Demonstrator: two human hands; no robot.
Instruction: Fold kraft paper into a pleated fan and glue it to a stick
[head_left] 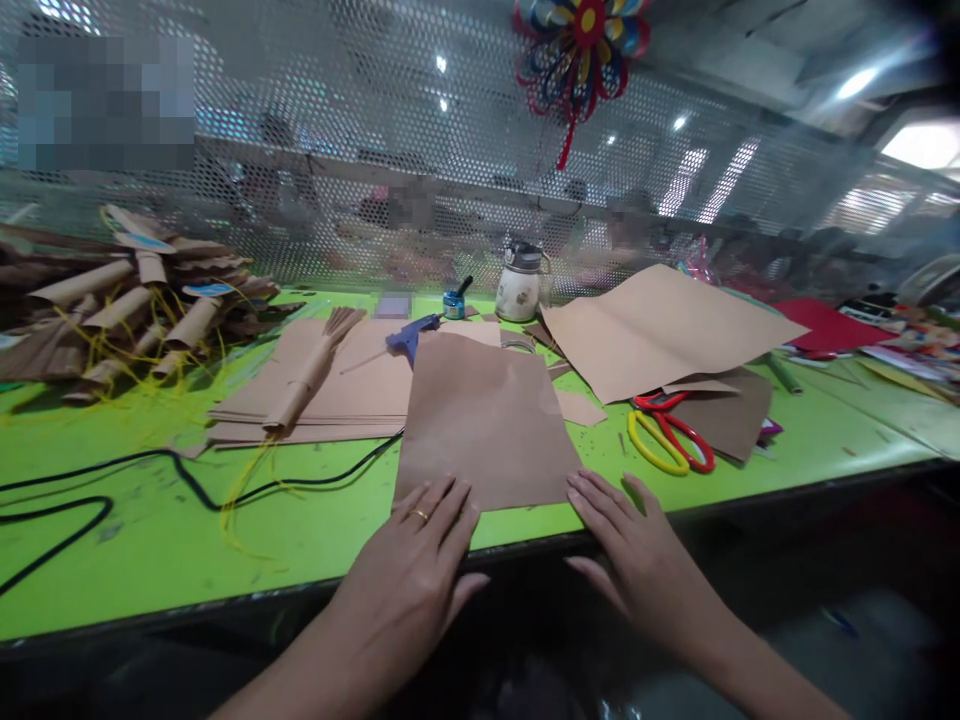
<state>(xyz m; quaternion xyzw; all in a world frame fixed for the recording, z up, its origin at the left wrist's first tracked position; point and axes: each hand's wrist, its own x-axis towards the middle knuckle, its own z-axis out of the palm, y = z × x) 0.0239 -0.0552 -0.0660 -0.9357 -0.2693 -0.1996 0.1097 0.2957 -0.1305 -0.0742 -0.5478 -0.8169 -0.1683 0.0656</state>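
Observation:
A flat sheet of brown paper (484,420) lies in front of me near the table's front edge. My left hand (427,540) rests with fingers stretched over its near left corner, a ring on one finger. At the near right corner, the fingertips of my right hand (622,530) touch the paper, fingers extended and thumb apart. Just beyond the sheet is a blue glue gun (411,338), partly covered by it. A rolled bundle of brown paper with a fanned end (304,385) lies on stacked brown sheets (360,400) to the left.
Red-and-yellow-handled scissors (671,440) lie to the right, beside a large brown sheet (667,330). Many tied paper rolls (124,300) pile up at the left. A black cord (195,490) crosses the green table (150,560). A white jug (519,285) and small blue jar (454,305) stand behind.

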